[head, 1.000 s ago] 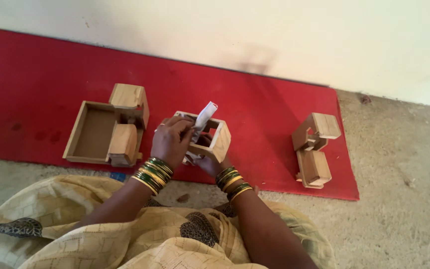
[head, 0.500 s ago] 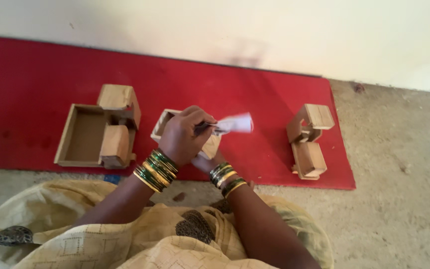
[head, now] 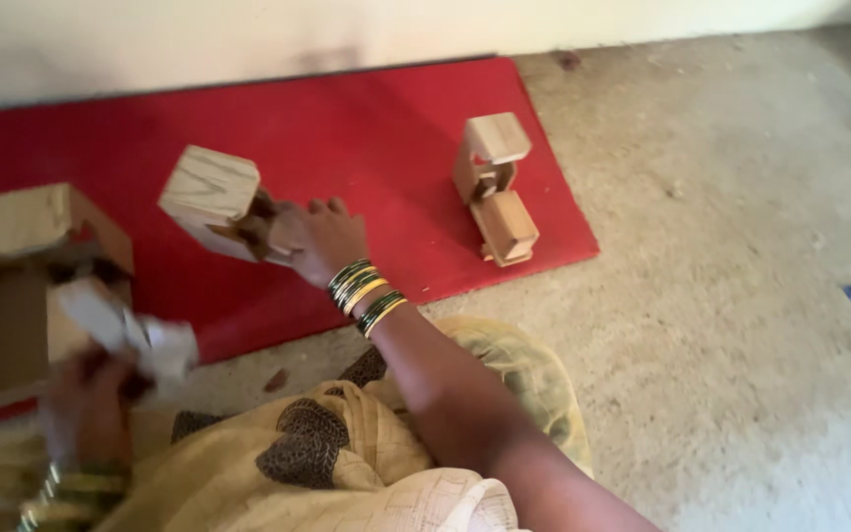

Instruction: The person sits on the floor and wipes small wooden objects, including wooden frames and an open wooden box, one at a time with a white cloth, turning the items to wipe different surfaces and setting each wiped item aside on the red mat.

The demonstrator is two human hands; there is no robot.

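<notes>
My right hand [head: 315,236] grips a small wooden box [head: 214,200], tilted up off the red mat [head: 366,128]. Green and gold bangles ring that wrist. At the lower left, blurred by motion, my left hand [head: 86,404] holds a crumpled piece of white paper [head: 130,330] close to my lap. A larger open wooden tray with box-like parts [head: 22,266] sits at the left edge of the mat, just above my left hand.
A small wooden piece made of two joined blocks [head: 494,187] stands near the mat's right edge. Bare concrete floor [head: 741,296] spreads to the right. A pale wall runs along the top. My yellow patterned garment [head: 347,463] fills the bottom.
My left hand pulled the white paper away from the small box, down to the left. My right hand now holds the box alone, tilted. The camera swung to the right.
</notes>
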